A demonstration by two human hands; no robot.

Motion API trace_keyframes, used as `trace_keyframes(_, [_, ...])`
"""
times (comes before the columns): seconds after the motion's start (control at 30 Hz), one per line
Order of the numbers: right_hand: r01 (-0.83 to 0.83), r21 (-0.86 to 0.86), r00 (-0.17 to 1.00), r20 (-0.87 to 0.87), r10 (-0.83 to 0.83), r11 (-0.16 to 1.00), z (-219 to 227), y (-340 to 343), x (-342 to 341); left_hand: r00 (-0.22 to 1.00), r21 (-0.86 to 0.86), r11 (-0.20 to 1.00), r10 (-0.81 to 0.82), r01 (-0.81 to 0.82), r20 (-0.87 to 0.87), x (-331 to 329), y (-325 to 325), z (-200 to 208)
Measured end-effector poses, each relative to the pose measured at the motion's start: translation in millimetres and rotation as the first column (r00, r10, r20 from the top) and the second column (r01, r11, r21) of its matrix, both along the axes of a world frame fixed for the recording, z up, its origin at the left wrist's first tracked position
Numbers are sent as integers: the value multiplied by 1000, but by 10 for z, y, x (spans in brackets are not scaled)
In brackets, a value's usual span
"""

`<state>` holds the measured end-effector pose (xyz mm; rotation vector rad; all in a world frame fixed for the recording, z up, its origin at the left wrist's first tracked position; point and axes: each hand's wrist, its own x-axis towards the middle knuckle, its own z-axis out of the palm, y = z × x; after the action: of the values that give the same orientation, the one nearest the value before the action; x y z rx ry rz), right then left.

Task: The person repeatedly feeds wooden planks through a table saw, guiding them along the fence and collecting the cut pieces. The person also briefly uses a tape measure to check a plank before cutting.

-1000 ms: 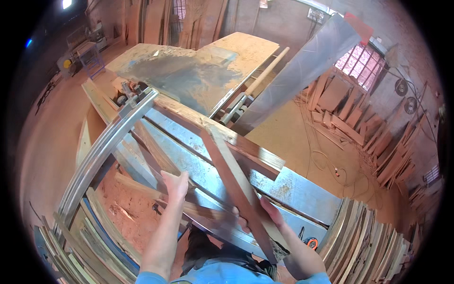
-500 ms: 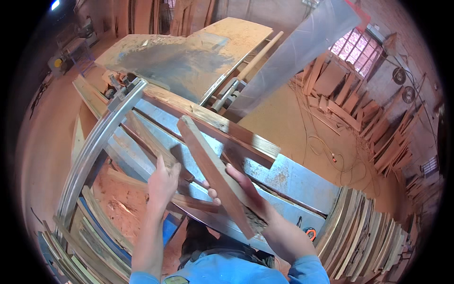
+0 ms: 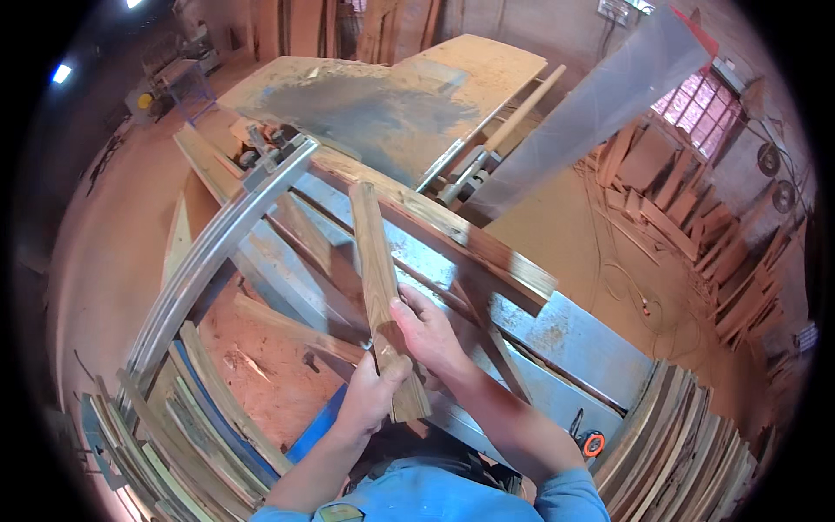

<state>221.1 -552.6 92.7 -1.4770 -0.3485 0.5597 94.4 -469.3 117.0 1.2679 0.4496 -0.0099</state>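
Note:
A wooden board [image 3: 374, 252] with a broad grained face is held up over the metal machine table [image 3: 565, 339], its far end pointing away from me. My left hand [image 3: 374, 396] grips it near its close end, thumb on the upper face. Higher up, my right hand [image 3: 424, 331] is closed on the board's right edge. Another wooden piece [image 3: 304, 230] lies on the machine table to the left. Just beyond the held board, a long thick wooden beam [image 3: 435, 213] runs across the table. The undersides of both hands' grips are hidden.
Stacks of wood strips stand at the lower left [image 3: 209, 418] and lower right [image 3: 670, 435]. An orange tape measure [image 3: 593, 444] sits near the right stack. A curved metal rail [image 3: 217, 226] borders the left. A plastic duct [image 3: 600, 104] slants across the upper right.
The board has been turned so its grained face shows and it points more straight ahead. My left hand has come onto its near end; my right hand has shifted farther up. The view has swung slightly left.

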Motion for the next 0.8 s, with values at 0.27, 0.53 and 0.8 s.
trace_keyframes(0.27, [-131, -48, 991, -4, 130, 990, 19, -490, -86, 937, -321, 892, 347, -317, 39, -246, 471, -291])
trace_keyframes(0.53, [-37, -618, 617, 604, 504, 785, -310, -749, -635, 822, -534, 691, 569, -488, -15, -107, 727, -179])
trace_keyframes(0.8, [-15, -597, 557, 661, 503, 802, -483, -750, -809, 766, -427, 664, 632, -614, -119, 346, 1116, 177])
